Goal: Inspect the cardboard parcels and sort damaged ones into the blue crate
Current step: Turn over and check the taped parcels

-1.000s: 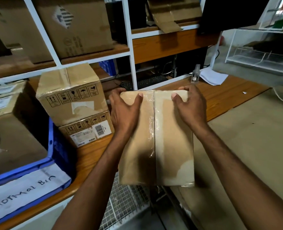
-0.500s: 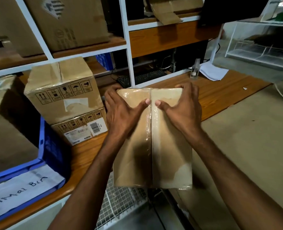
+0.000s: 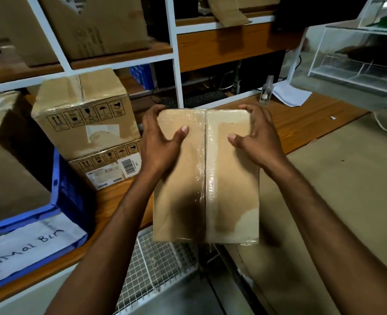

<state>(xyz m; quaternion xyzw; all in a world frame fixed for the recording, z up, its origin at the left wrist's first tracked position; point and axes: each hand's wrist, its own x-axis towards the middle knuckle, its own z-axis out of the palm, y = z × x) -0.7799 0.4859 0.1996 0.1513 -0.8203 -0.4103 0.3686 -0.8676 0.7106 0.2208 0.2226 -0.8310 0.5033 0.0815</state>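
Both hands are holding 1 taped cardboard parcel [image 3: 231, 178] out over the front edge of the wooden bench [image 3: 301, 120]. The left hand [image 3: 158, 142] is curling round its far left corner and the right hand [image 3: 258, 137] round its far right corner, thumbs apart on the top face. The blue crate [image 3: 67, 194] is sitting to the left, with 2 stacked boxes [image 3: 83, 119] just beside it.

The parcel [image 3: 206, 178] is held over the desk's [image 3: 301, 123] front edge, with the left hand [image 3: 158, 142] at its far left corner and the right hand [image 3: 258, 137] at its far right corner. Left of it, two stacked boxes [image 3: 83, 114] stand on the desk. At the desk's left end sits the crate [image 3: 70, 194] with a large box [image 3: 8, 169] in it. A keyboard [image 3: 201, 98] lies behind the parcel, and a paper sheet [image 3: 292, 95] lies at the back right.
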